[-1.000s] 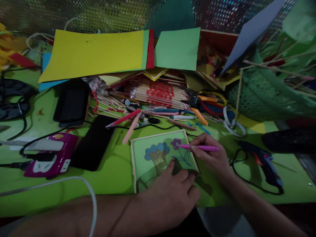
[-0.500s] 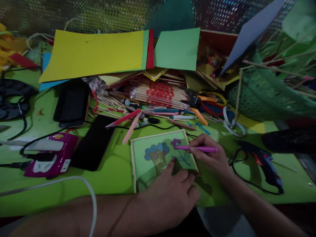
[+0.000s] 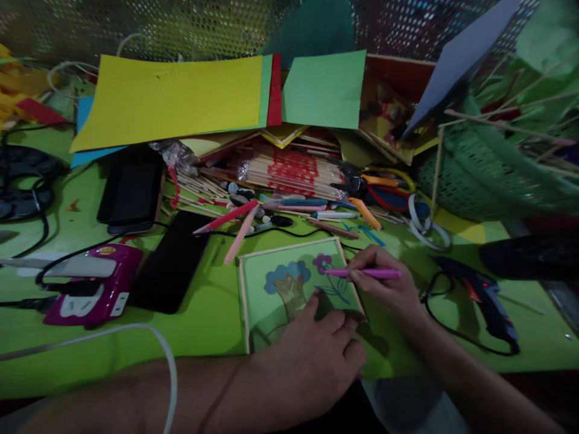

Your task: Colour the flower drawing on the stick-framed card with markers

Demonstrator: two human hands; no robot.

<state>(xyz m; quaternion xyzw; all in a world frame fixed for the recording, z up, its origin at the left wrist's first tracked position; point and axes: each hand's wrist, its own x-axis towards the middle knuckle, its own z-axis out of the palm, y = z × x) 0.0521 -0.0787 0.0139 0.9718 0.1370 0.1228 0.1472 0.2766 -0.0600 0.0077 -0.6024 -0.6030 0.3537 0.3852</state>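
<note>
A green card (image 3: 262,313) framed with thin wooden sticks lies on the table in front of me. It bears a drawn tree with a blue crown and brown trunk, and a purple flower on a stem. My right hand (image 3: 388,286) pinches a pink felt-tip pen (image 3: 377,273), its tip at the flower's lower edge. My left hand (image 3: 316,355) rests across the card's lower part, index finger stretched out onto the paper below the flower and the other fingers loosely bent. It holds nothing and hides the bottom of the drawing.
Behind the card lie loose pens (image 3: 239,216), a pack of wooden sticks (image 3: 298,172) and scissors (image 3: 389,184). A glue gun (image 3: 484,301) and green basket (image 3: 502,163) are at right. Black phones (image 3: 174,265) and a purple power strip (image 3: 97,283) stand left, with cables.
The pink pen has shifted very slightly to the right and down at the flower. My left hand and the card stay where they were.
</note>
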